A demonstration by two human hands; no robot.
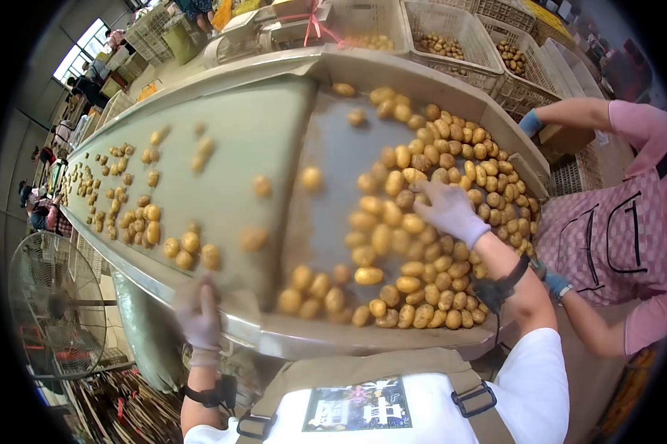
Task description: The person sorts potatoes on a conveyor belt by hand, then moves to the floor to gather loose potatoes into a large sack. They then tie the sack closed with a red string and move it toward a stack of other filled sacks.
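Observation:
Many yellow-brown potatoes (423, 316) lie heaped at the wide metal end of a sorting trough, and more sit scattered along the green conveyor belt (237, 140). My right hand (452, 211), in a pale glove, reaches over the middle of the heap. Its fingers are apart, the tips right at a darker potato (405, 198). My left hand (199, 314), also gloved, is over the near rim (241, 329) of the trough, close to a few potatoes at the belt's edge. Motion smears its fingers.
At the right stands a co-worker in a checked pink apron (607, 237), with blue-gloved hands by the trough. Plastic crates (452, 66) of potatoes stand behind it. A large fan (56, 303) is at the left, above stacked sticks (133, 407). Other people work farther along the belt.

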